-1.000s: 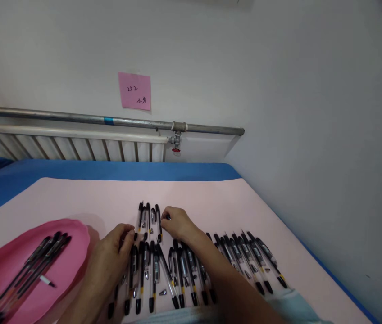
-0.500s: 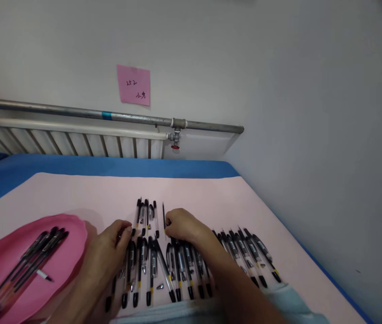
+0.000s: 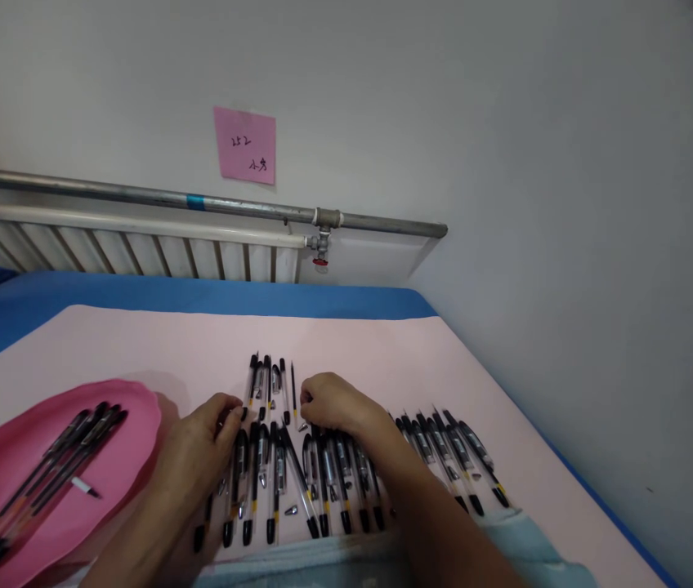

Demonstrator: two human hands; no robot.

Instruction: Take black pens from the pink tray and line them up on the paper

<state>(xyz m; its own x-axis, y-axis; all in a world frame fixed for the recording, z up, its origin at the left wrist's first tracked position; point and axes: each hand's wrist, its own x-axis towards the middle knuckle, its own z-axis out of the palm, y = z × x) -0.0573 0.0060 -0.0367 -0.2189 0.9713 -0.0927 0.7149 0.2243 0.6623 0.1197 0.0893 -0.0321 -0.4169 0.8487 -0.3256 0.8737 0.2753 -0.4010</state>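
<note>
Several black-and-clear pens (image 3: pixel 334 482) lie in rows on a pale pink sheet (image 3: pixel 383 359). A smaller group of pen parts (image 3: pixel 266 384) lies just beyond my hands. My left hand (image 3: pixel 203 445) rests on the row's left end, fingers curled near the group's near ends. My right hand (image 3: pixel 334 404) is closed in a pinch beside a thin refill (image 3: pixel 293 390) that lies on the sheet; what the fingers hold is hidden. Small metal tips (image 3: pixel 291 510) lie loose among the pens.
A pink tray (image 3: pixel 126 457) at the left holds several assembled black pens (image 3: pixel 58 465). Blue cloth (image 3: pixel 138 294) borders the sheet, with a radiator (image 3: pixel 138 253), a pipe and a pink note (image 3: pixel 244 144) on the wall behind. A white wall stands close on the right.
The thin refill that my right hand held upright half a second ago now lies on the sheet beside the far group. Both hands have hardly shifted.
</note>
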